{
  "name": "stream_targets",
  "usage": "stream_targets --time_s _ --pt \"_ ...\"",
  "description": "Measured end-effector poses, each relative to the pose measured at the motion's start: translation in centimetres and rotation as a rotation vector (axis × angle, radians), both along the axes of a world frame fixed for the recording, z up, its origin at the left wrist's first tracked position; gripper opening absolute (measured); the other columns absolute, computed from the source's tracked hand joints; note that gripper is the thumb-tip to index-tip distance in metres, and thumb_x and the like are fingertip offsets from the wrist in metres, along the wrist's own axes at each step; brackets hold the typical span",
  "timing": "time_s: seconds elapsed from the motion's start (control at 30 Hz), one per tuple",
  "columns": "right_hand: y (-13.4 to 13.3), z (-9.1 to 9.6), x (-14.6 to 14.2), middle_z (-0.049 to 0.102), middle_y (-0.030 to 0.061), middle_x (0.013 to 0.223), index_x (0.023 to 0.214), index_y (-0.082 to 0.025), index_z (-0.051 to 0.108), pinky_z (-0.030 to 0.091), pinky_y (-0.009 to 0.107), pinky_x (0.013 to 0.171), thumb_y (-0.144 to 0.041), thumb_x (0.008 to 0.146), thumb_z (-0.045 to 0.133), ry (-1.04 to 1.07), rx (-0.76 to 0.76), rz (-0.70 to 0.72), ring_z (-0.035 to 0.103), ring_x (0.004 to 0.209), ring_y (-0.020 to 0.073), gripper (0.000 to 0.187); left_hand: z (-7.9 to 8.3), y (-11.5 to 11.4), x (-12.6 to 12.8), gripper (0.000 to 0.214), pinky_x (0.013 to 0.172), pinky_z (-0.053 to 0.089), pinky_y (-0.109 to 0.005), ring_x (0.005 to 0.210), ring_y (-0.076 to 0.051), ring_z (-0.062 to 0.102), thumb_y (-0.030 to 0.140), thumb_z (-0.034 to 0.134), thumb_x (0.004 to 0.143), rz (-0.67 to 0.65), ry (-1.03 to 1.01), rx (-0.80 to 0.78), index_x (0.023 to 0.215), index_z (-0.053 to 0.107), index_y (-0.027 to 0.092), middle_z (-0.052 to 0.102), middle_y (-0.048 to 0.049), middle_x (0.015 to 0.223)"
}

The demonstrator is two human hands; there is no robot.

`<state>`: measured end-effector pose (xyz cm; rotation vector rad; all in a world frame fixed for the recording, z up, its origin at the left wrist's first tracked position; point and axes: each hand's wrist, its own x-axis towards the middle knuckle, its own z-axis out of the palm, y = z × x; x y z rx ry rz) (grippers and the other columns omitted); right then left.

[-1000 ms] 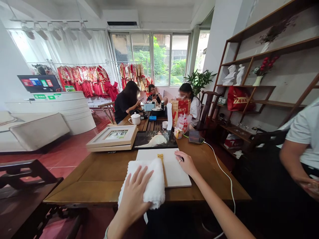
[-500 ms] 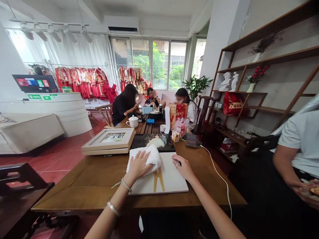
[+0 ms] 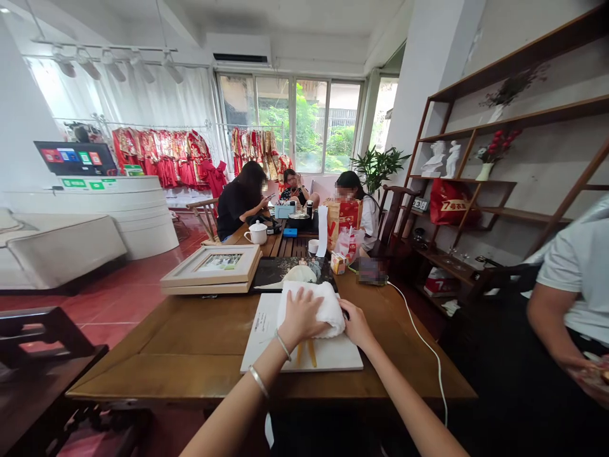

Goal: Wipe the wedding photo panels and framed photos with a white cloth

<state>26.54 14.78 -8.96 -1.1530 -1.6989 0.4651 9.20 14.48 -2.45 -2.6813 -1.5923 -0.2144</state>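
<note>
My left hand (image 3: 299, 315) presses a bunched white towel (image 3: 328, 304) onto a white board (image 3: 266, 336) that lies flat on the wooden table (image 3: 190, 349). Its fingers are closed over the cloth near the board's far right corner. My right hand (image 3: 356, 324) rests on the board's right edge, fingers flat, touching the towel's side. Two yellow strips (image 3: 307, 353) show on the board just below the left hand. Two bracelets circle my left wrist.
Stacked picture frames (image 3: 212, 268) and a dark photo panel (image 3: 273, 271) lie beyond the board. A phone (image 3: 372, 271) with a white cable (image 3: 428, 355) sits at right. A person in a white shirt (image 3: 571, 279) sits close right. Three people sit at the table's far end.
My left hand slid the towel from the near left of the board up to its far edge, then rightward beside my right hand. The right hand stayed on the board's edge.
</note>
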Motion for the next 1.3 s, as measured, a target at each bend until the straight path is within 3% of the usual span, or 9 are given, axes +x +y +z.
stream_targets --time_s 0.13,0.23,0.37,0.47,0.6,0.77,0.93,1.07,1.3 --pt "0.0 0.1 0.0 0.068 0.0090 0.113 0.097 -0.020 0.072 0.049 0.036 0.090 -0.009 0.068 0.050 0.008 -0.027 0.002 0.063 0.106 0.0246 0.038 -0.3 -1.8 0.2 0.067 0.105 0.020 -0.060 0.133 -0.038 0.027 0.055 0.058 0.071 -0.016 0.003 0.009 0.130 0.047 0.025 0.044 -0.0120 0.138" --pt "0.2 -0.3 0.1 0.069 0.0091 0.112 0.096 -0.020 0.072 0.048 0.037 0.092 -0.010 0.069 0.050 0.013 -0.036 -0.016 0.063 0.106 0.0237 0.037 -1.2 -4.6 -0.5 0.072 0.106 0.020 -0.059 0.137 -0.037 0.019 0.056 0.057 0.070 -0.037 -0.025 -0.003 0.134 0.041 0.027 0.037 -0.0105 0.144" --pt "0.5 -0.8 0.2 0.070 0.0106 0.107 0.091 -0.019 0.073 0.047 0.041 0.095 -0.014 0.072 0.052 0.019 -0.028 -0.057 0.063 0.105 0.0237 0.028 -3.2 -9.0 -1.6 0.083 0.110 0.008 -0.058 0.141 -0.035 0.004 0.056 0.059 0.066 -0.057 -0.069 -0.046 0.141 0.030 0.034 0.020 -0.0049 0.153" --pt "0.5 -0.8 0.1 0.070 0.0117 0.107 0.089 -0.018 0.073 0.046 0.042 0.095 -0.019 0.076 0.052 0.017 -0.025 -0.064 0.064 0.105 0.0239 0.025 -4.0 -10.6 -1.8 0.087 0.110 0.001 -0.060 0.141 -0.035 -0.002 0.053 0.060 0.065 -0.032 -0.088 -0.092 0.143 0.024 0.036 0.011 -0.0018 0.155" --pt "0.3 -0.5 0.1 0.070 0.0100 0.108 0.090 -0.020 0.073 0.046 0.041 0.095 -0.014 0.073 0.052 0.011 -0.036 -0.060 0.064 0.105 0.0232 0.027 -2.8 -9.2 -0.8 0.081 0.108 0.008 -0.062 0.140 -0.037 0.005 0.052 0.057 0.069 0.051 -0.078 -0.125 0.142 0.029 0.033 0.020 -0.0061 0.153" --pt "-0.1 0.1 0.1 0.069 0.0086 0.111 0.096 -0.021 0.073 0.047 0.038 0.094 -0.012 0.069 0.053 0.009 -0.040 -0.013 0.062 0.107 0.0247 0.034 -0.7 -4.7 1.0 0.069 0.103 0.016 -0.066 0.137 -0.039 0.016 0.052 0.053 0.076 0.138 -0.030 -0.060 0.138 0.039 0.025 0.032 -0.0140 0.147" --pt "-0.3 0.4 0.0 0.067 0.0088 0.116 0.101 -0.021 0.071 0.048 0.037 0.091 -0.011 0.067 0.054 0.010 -0.019 0.019 0.062 0.108 0.0259 0.039 -0.4 -1.6 1.3 0.064 0.102 0.020 -0.065 0.135 -0.039 0.019 0.051 0.052 0.077 0.135 -0.009 -0.027 0.134 0.042 0.023 0.037 -0.0148 0.143" --pt "-0.1 0.1 0.0 0.068 0.0090 0.113 0.098 -0.020 0.071 0.047 0.038 0.093 -0.011 0.069 0.052 0.015 -0.032 -0.011 0.062 0.107 0.0251 0.037 -1.0 -3.4 0.6 0.068 0.103 0.015 -0.067 0.138 -0.039 0.013 0.050 0.054 0.074 0.054 -0.005 -0.043 0.136 0.039 0.024 0.031 -0.0143 0.146" --pt "0.3 -0.6 -0.1 0.070 0.0108 0.107 0.089 -0.019 0.073 0.046 0.041 0.096 -0.017 0.075 0.052 0.006 -0.031 -0.083 0.064 0.104 0.0233 0.026 -2.4 -10.8 -2.6 0.084 0.108 -0.001 -0.063 0.141 -0.034 -0.002 0.043 0.059 0.065 -0.064 -0.044 -0.169 0.142 0.028 0.034 0.013 -0.0039 0.155"
